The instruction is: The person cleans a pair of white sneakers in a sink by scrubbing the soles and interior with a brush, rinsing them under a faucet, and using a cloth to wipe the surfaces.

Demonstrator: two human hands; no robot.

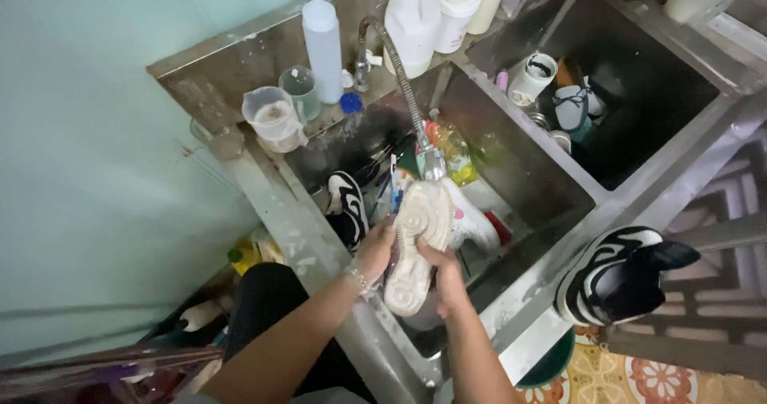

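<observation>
Head view: steel sink (pixel 511 172) vs pale wall (pixel 96 132); L hand (pixel 375 248) + R hand (pixel 447 276), fingers wrapped round white shoe (pixel 415 244), sole up under hose nozzle (pixel 431 164).

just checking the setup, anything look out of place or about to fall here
Yes: a black and white sneaker sits on the sink's front right corner, its toe overhanging the edge. Meanwhile both hands hold a white shoe sole-up under the hose.

A steel double sink surface (pixel 511 308) runs diagonally across the frame. On its back ledge at upper centre stand a white squeeze bottle (pixel 323 46), a measuring jug (pixel 274 119) and a white jug (pixel 412 22). A black-and-white sneaker (pixel 619 274) rests on the front rim at right.
</observation>
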